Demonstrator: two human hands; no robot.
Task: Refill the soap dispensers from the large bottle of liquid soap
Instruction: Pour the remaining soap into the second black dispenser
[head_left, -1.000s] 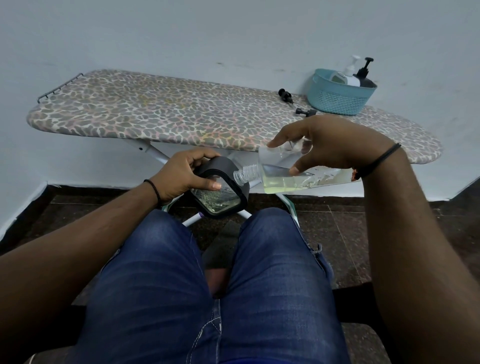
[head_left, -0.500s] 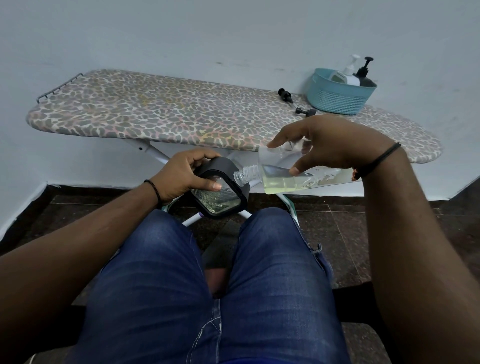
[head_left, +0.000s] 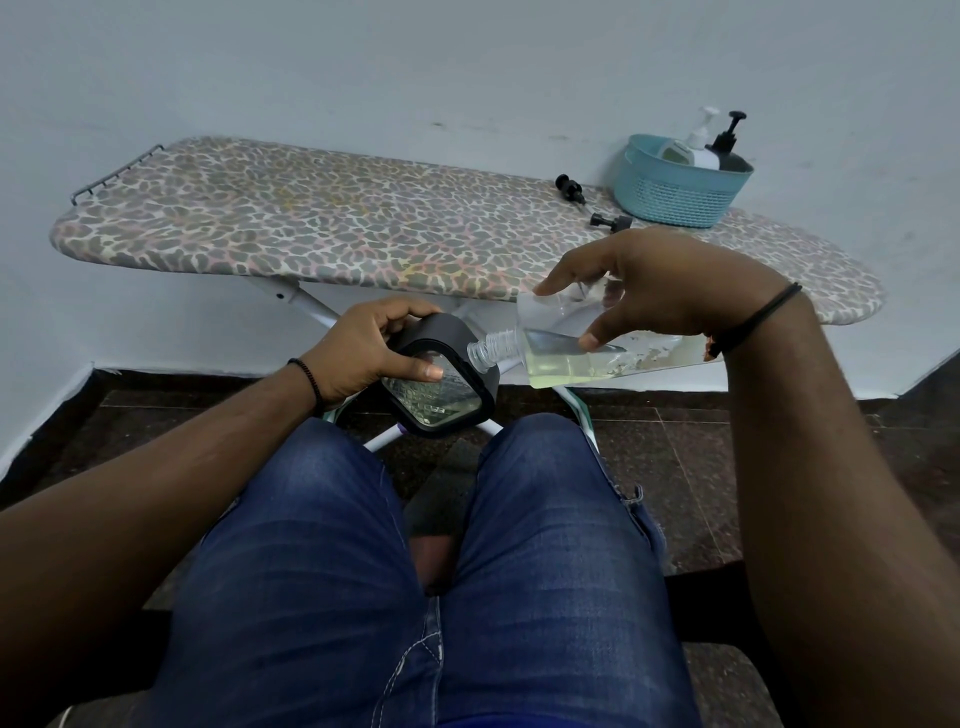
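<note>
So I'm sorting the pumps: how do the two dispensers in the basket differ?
The white dispenser has a pale body and a white, beak-shaped pump; the black dispenser is dark with a black T-shaped pump. The white one sits left of the black one. Both stand upright in the blue basket, pumps fitted.

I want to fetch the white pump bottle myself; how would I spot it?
Find the leopard-print ironing board and follow it to the blue basket at its right end. Two pump bottles stand inside; take the white bottle on the left, not the black bottle.
</note>
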